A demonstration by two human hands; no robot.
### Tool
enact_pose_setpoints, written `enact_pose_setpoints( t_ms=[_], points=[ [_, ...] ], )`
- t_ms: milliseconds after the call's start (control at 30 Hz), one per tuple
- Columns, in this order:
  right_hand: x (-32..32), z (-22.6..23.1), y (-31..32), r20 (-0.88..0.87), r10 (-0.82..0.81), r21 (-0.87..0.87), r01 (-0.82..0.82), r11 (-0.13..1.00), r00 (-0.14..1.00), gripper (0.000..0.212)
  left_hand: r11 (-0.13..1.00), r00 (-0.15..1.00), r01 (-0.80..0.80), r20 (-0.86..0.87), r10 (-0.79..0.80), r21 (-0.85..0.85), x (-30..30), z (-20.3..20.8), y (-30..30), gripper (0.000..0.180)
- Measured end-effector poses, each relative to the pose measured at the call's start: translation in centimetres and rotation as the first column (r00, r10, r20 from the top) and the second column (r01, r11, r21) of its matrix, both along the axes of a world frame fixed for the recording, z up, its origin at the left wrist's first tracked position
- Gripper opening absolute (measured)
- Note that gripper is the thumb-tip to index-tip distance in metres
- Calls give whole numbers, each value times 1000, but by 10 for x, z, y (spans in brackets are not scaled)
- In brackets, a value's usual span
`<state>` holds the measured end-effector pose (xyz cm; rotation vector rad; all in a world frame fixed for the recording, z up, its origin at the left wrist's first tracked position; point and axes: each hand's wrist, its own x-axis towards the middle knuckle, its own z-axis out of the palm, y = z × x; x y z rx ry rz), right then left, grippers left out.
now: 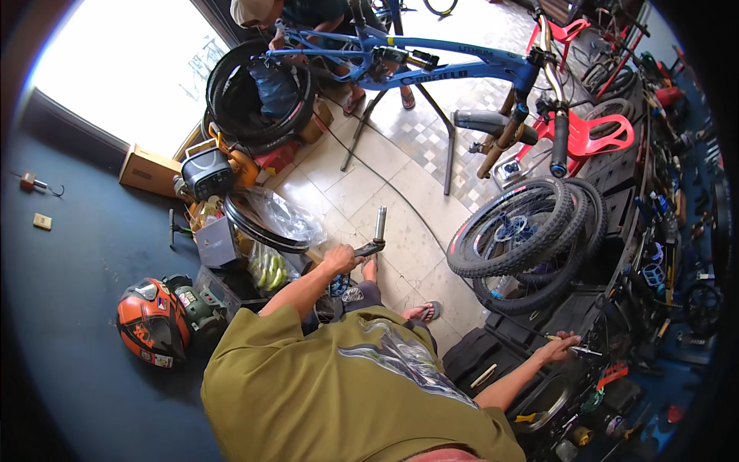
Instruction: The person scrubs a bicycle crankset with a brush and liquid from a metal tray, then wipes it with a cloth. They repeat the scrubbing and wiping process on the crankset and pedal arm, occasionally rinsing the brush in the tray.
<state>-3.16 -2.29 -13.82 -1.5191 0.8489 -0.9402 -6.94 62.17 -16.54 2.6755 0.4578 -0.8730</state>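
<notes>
My left hand [339,260] is closed around a black crank arm [371,249] whose silver spindle [380,222] points away from me, over the tiled floor. Out to the right, my right hand [556,349] grips what looks like an air blow gun [585,351], its thin silver nozzle sticking out past the fingers. A dark hose [412,204] crosses the floor and runs up to that hand. Below the right hand is a black work surface with tools on it; the fingers hide most of the blow gun's body.
Stacked bicycle wheels [512,227] lie ahead on the right. A blue bike frame [439,65] hangs on a stand, with another person [315,23] behind it. Red plastic chairs [600,135] stand beyond. An orange helmet [152,322], boxes and a rim [254,231] crowd the left.
</notes>
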Motion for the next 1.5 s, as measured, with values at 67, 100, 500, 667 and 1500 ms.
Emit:
enact_pose_setpoints(
  t_ms=[67, 100, 500, 667, 1500],
  points=[
    [2, 16, 26, -23, 94, -89, -96, 991, 995, 51, 998, 999, -54, 7, 54, -35, 6, -10, 15, 62],
    [3, 25, 42, -38, 145, -134, -149, 980, 989, 50, 995, 997, -75, -11, 74, -73, 9, -17, 22, 61],
    [78, -13, 291, -446, 687, -169, -808, 565, 573, 34, 827, 929, -364, -109, 353, -428, 49, -84, 155, 57],
    [123, 22, 382, -663, 663, -198, -936, 292, 347, 58, 730, 888, -369, 16, 460, -575, 51, -108, 181, 63],
    [185, -83, 638, -851, 6, 490, -799, -349, -525, 40, 614, 762, -629, -221, 608, -477, 91, -170, 158, 55]
  ],
)
